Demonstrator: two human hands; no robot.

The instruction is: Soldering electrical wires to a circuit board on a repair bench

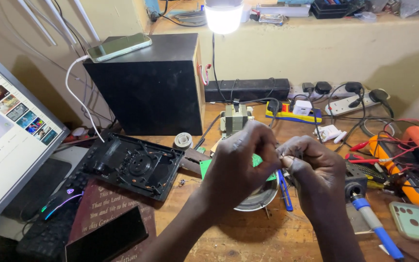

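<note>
Well to the left of the hands a monitor (6, 140) leans at the edge of the wooden workbench (248, 237), and behind them stands a black speaker box (149, 87) with a phone (118, 46) charging on top. Just left of the left hand lies an opened black plastic housing (132, 165), its ribs and round moulding facing up. Under both hands sits a round speaker driver (258, 198), with a green circuit board (205, 167) showing at the left wrist and a transformer (234, 118) just beyond the knuckles. To the right of the right hand are an orange multimeter (403, 165) with red leads and, nearer, a blue-handled soldering iron (372, 221) lying unused.

The left hand (241, 162) is pinched shut, fingertips meeting those of the right hand (314, 170), which is also closed. Between them is a thin wire (281, 156), too fine to see clearly. The step in hand looks like twisting or baring that wire end. The next move calls for a steady pinch and a free hand for the soldering iron.
</note>
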